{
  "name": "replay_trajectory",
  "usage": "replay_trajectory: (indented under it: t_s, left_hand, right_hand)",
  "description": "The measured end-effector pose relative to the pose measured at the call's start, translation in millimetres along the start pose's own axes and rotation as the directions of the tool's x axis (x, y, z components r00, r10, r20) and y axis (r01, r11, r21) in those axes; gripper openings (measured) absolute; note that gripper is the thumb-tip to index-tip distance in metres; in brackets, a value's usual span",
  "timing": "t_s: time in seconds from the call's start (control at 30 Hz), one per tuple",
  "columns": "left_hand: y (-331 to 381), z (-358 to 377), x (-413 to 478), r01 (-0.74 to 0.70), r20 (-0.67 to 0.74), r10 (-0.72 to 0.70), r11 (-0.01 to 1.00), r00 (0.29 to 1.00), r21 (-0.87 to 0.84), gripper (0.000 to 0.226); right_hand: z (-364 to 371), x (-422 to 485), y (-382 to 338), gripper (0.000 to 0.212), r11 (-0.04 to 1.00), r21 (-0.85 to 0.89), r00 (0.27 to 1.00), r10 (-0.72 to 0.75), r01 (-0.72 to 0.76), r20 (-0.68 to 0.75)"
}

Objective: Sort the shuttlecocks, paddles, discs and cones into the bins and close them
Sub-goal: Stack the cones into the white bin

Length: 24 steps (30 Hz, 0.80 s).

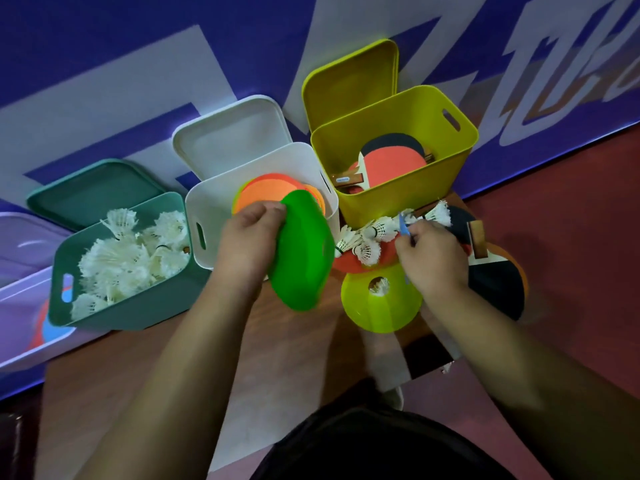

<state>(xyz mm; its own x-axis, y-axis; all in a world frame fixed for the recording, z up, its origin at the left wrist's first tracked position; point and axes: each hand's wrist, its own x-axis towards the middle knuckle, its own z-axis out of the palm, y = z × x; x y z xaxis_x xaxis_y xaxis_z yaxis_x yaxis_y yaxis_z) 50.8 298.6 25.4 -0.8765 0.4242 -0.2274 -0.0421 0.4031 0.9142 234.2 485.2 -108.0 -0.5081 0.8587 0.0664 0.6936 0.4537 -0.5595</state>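
My left hand (247,237) grips a green disc (301,254) by its edge, tilted, just in front of the white bin (207,209) that holds orange discs (273,192). My right hand (429,254) pinches a thin blue object (403,227) beside a heap of white shuttlecocks (370,237) on the table. A yellow-green cone (381,303) with a hole on top lies below that heap. The teal bin (104,313) is full of shuttlecocks (131,258). The yellow bin (398,195) holds paddles (394,161). More paddles (491,268) lie under my right hand.
Each bin's lid stands open behind it: teal lid (93,192), white lid (232,136), yellow lid (349,81). A lilac bin (20,306) at far left holds red and blue items. The bins stand against a blue and white wall. The brown table (173,368) shows in front.
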Motion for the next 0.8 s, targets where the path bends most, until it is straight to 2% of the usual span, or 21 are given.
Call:
replay_trajectory:
  t_s: [0.07, 0.17, 0.23, 0.3, 0.4, 0.47, 0.63, 0.8]
  left_hand:
    - [16.5, -18.7, 12.7, -0.1, -0.065, 0.102, 0.994, 0.993, 0.037, 0.016]
    - [34.1, -44.5, 30.5, -0.295, -0.13, 0.323, 0.935, 0.937, 0.199, 0.019]
    - [39.0, -54.9, 40.1, -0.374, -0.128, 0.424, 0.88, 0.897, 0.293, 0.024]
    - [33.0, -60.1, 53.7, -0.393, -0.066, 0.452, 0.83, 0.889, 0.395, 0.027]
    - [11.1, -65.9, 65.2, -0.304, 0.03, 0.344, 0.783, 0.939, 0.543, 0.037]
    - [-5.6, -72.8, 62.6, -0.253, 0.022, 0.289, 0.797, 0.957, 0.548, 0.038]
    - [-46.4, -99.6, 41.4, -0.159, -0.009, 0.185, 0.868, 0.983, 0.471, 0.026]
    - [-81.7, -146.9, 21.2, -0.031, -0.06, 0.053, 0.949, 0.997, 0.312, 0.018]
  right_hand:
    - [-11.6, -2.1, -22.6, 0.022, 0.988, 0.131, 0.995, -0.066, 0.075, -0.075]
    - [-22.0, -0.9, -59.0, 0.022, 0.957, 0.28, 0.993, -0.044, 0.074, -0.111]
    - [-25.9, 2.1, -81.8, 0.02, 0.943, 0.319, 0.992, -0.057, 0.091, -0.114]
    - [-30.2, 4.3, -103.8, 0.016, 0.926, 0.359, 0.99, -0.084, 0.119, -0.111]
    - [-33.2, 3.6, -129.1, 0.012, 0.906, 0.397, 0.988, -0.114, 0.147, -0.105]
    - [-31.2, 1.7, -139.9, 0.012, 0.894, 0.412, 0.984, -0.141, 0.174, -0.109]
    - [-16.5, -6.2, -159.2, 0.013, 0.857, 0.481, 0.981, -0.188, 0.187, -0.048]
    - [7.8, -23.3, -206.7, 0.014, 0.823, 0.549, 0.972, -0.222, 0.148, 0.071]
